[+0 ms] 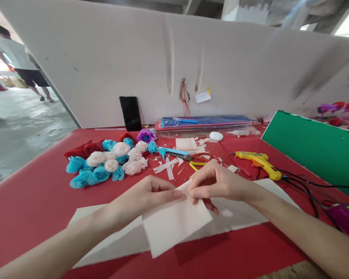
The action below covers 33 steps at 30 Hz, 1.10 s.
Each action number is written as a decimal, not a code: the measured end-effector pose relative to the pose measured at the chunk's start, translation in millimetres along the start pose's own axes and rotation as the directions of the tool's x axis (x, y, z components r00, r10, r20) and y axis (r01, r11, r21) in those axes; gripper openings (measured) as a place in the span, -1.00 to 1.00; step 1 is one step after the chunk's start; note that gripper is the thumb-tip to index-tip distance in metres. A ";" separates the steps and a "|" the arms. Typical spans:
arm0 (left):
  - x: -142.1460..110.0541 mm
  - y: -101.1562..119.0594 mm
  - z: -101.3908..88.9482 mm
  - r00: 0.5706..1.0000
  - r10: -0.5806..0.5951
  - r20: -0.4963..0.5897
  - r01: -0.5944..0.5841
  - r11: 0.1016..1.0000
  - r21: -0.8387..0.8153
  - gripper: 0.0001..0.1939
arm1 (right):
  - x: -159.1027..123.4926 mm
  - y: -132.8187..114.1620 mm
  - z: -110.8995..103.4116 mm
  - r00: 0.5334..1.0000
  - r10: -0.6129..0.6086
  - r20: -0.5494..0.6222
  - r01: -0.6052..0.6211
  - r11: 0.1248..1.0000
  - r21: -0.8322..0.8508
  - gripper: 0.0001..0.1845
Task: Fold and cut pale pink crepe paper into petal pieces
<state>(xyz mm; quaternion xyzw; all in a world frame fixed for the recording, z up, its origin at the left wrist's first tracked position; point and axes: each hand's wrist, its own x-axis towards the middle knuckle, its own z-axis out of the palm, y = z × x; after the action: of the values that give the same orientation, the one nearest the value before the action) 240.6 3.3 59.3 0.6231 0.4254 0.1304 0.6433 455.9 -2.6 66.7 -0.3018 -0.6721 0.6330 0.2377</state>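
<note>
Between my two hands is a pale cream sheet of paper (177,224), held up by its far edge and tilted. My left hand (154,193) grips that edge with the thumb on top and the fingers behind. Close beside it, my right hand (212,184) pinches the same edge between thumb and fingers. Beneath the sheet, a long pale strip of paper (119,240) lies across the red tabletop (31,217). Just beyond my hands are scissors (180,155) and a tool with yellow handles (196,164), partly hidden by my right hand.
Blue, white, red and purple fabric-like flowers (99,176) cluster at left. Paper scraps (170,168) and a small stack of cut pieces (186,144) lie mid-table. A yellow glue gun (258,161) with cables sits right, by a green board (314,143). A phone (130,113) leans against the partition.
</note>
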 end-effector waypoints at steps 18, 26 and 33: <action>-0.5 1.6 7.5 0.996 -0.046 0.077 0.042 0.998 0.054 -0.54 | 8.0 5.0 13.5 0.997 0.038 -0.069 -0.063 0.914 -0.400 -0.77; -2.1 2.8 13.9 0.991 -0.043 0.130 0.016 0.980 0.200 -0.56 | 6.0 19.6 24.5 0.999 -0.019 0.026 0.027 0.929 -0.370 -0.61; -5.7 1.5 12.2 0.988 -0.070 0.138 0.041 0.978 0.203 -0.49 | -6.7 10.2 6.8 0.996 -0.058 0.071 0.084 0.885 -0.458 -0.72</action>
<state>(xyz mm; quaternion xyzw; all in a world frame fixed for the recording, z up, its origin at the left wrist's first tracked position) 246.3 -8.8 61.2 0.6801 0.4058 0.0236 0.6101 456.9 -12.0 56.4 -0.3074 -0.8197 0.4547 0.1637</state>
